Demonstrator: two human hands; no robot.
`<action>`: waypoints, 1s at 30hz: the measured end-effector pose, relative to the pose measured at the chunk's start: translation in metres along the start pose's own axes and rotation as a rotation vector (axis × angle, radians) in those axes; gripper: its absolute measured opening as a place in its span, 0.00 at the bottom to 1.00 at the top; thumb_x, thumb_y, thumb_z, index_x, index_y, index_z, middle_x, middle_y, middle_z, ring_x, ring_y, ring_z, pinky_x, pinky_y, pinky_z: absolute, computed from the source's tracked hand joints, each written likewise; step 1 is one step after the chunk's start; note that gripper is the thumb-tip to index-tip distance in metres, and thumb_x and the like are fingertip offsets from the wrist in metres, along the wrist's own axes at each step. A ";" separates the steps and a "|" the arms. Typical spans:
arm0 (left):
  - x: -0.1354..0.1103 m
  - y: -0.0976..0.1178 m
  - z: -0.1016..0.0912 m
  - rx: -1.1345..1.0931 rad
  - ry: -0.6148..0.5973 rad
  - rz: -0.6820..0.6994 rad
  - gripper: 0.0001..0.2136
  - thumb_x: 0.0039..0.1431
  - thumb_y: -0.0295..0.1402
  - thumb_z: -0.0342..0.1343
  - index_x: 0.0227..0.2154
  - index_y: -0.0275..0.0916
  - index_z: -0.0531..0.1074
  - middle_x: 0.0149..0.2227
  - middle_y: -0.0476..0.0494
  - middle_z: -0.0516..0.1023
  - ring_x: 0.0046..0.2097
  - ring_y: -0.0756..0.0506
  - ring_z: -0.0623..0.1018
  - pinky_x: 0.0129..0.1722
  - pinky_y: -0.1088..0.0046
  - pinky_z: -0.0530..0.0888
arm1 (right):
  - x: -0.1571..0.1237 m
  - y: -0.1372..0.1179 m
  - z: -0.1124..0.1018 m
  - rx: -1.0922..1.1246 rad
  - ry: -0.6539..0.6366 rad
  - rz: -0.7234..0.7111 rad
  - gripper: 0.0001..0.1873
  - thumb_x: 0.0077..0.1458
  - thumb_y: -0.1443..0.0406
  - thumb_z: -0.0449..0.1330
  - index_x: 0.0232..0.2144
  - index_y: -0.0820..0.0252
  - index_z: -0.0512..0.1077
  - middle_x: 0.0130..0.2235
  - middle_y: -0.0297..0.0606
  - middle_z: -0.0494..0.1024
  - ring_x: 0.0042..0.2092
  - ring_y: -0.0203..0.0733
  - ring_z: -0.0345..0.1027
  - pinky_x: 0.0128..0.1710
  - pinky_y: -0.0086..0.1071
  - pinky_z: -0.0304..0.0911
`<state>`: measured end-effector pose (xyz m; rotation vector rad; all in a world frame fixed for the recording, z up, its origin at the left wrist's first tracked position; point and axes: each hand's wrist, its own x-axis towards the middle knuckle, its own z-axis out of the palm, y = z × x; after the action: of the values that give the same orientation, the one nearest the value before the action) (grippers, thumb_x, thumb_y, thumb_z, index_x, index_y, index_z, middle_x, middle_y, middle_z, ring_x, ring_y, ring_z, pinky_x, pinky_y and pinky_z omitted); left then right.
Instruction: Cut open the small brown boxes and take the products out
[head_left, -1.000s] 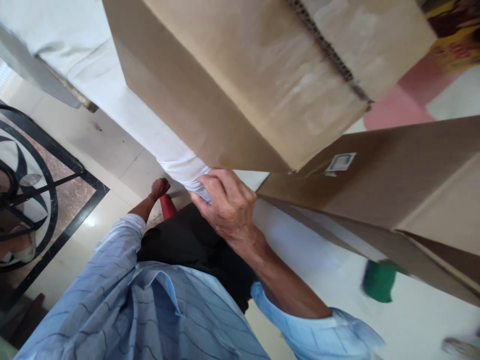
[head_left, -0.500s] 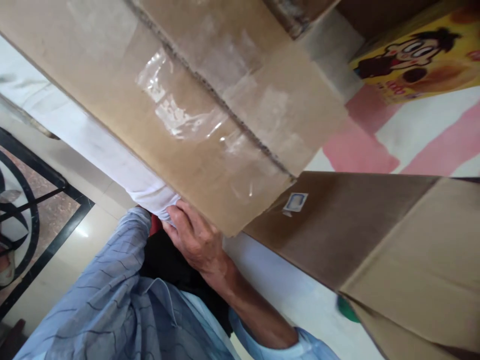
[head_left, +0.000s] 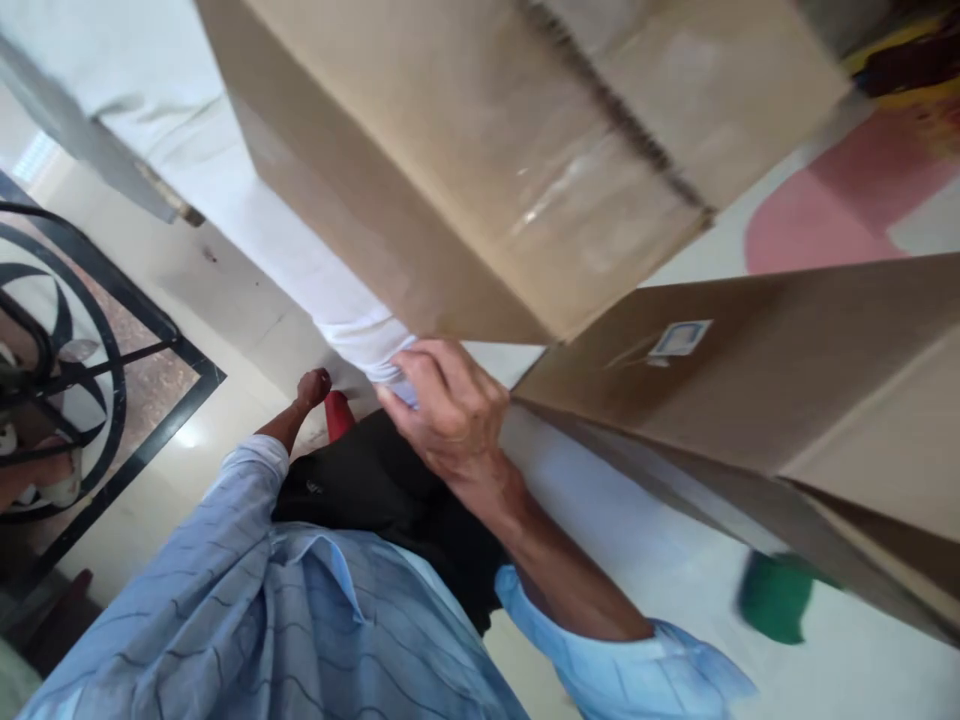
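My right hand (head_left: 454, 415) is closed on a bunched corner of white cloth (head_left: 367, 330) that covers the surface under the boxes. Close beside those knuckles stands a taped cardboard box (head_left: 420, 200) with a dark seam along its top. To the right, a second cardboard box (head_left: 720, 370) bears a small white label with a blue frame. My left hand (head_left: 313, 386) hangs low by my leg, its fingers curled; anything in it is hidden. Next to it shows a red piece (head_left: 340, 415) that I cannot identify.
A green object (head_left: 775, 597) lies under the right box's flaps. Pink-and-white patterned covering (head_left: 825, 190) shows behind the boxes, with a yellow printed box (head_left: 907, 70) at the far right. On the left is tiled floor (head_left: 247, 330) with a black-framed pattern and dark metal bars (head_left: 90, 395).
My view has shifted, so the boxes sit further up and right. My left hand, hidden before, now shows below the cloth. My right hand still grips the cloth.
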<state>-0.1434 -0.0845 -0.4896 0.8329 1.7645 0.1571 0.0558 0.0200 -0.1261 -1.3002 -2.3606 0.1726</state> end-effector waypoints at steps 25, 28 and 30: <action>-0.199 0.148 -0.271 -0.688 0.670 0.615 0.20 0.51 0.49 0.74 0.34 0.39 0.75 0.25 0.46 0.83 0.27 0.47 0.82 0.30 0.73 0.77 | 0.004 -0.005 0.013 0.084 0.089 -0.134 0.06 0.66 0.71 0.60 0.43 0.55 0.73 0.41 0.39 0.81 0.40 0.45 0.75 0.40 0.33 0.66; -0.208 0.226 -0.337 -0.601 0.856 0.886 0.14 0.54 0.41 0.72 0.35 0.39 0.75 0.25 0.50 0.81 0.26 0.48 0.82 0.30 0.74 0.79 | 0.007 -0.004 0.022 0.098 0.112 -0.148 0.08 0.65 0.72 0.61 0.43 0.55 0.73 0.41 0.39 0.81 0.41 0.45 0.76 0.40 0.33 0.67; -0.208 0.285 -0.374 -0.532 0.935 1.059 0.11 0.56 0.37 0.71 0.35 0.39 0.74 0.24 0.52 0.80 0.26 0.50 0.81 0.29 0.76 0.79 | 0.007 -0.004 0.025 0.107 0.105 -0.142 0.09 0.64 0.72 0.61 0.43 0.54 0.74 0.41 0.39 0.81 0.41 0.45 0.75 0.40 0.33 0.67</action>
<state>-0.3172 0.1118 -0.0476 1.3086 1.7196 1.8678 0.0387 0.0260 -0.1449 -1.0621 -2.3108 0.1801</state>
